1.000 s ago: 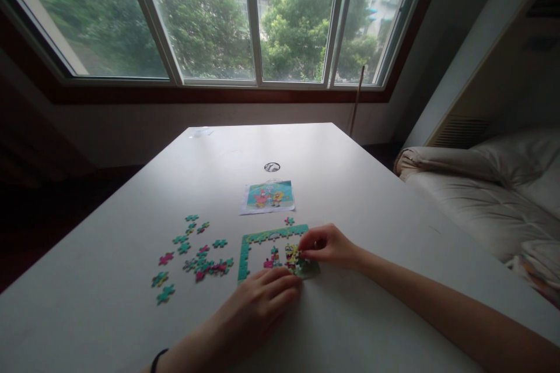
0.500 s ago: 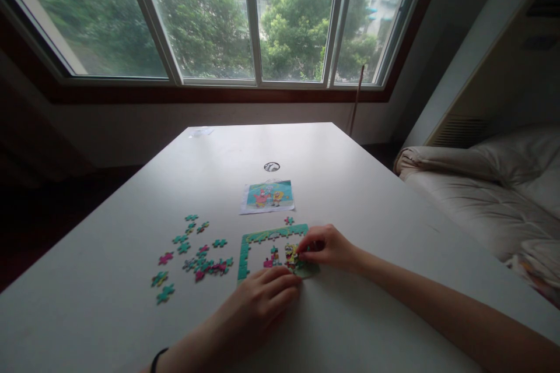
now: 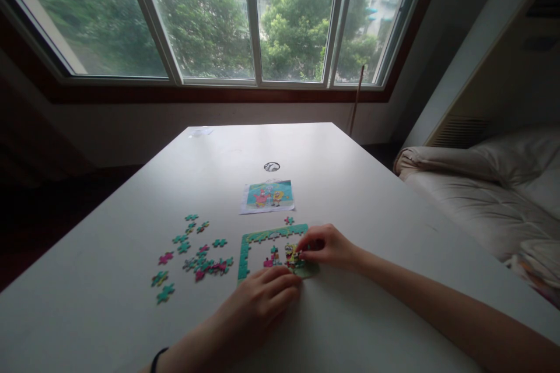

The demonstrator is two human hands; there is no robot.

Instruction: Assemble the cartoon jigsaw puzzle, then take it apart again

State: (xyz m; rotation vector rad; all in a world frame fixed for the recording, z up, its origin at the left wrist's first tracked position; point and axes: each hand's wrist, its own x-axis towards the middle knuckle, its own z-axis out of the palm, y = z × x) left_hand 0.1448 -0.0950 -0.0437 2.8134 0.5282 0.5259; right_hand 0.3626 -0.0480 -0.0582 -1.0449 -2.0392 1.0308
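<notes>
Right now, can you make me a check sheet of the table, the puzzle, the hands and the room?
Surface: white table, looks flat.
Puzzle things: part-built puzzle with gaps inside; loose pieces scattered and heaped to its left; one lone piece just behind it; picture sheet further back.
Clutter: something thin and pale at the far left corner, too faint to name.
Hands: left hand over the puzzle's near edge; right hand with fingertips at its right side, held piece unclear.
Cables: nothing seen.
Surroundings: window ahead, stick below it, couch on the right.
</notes>
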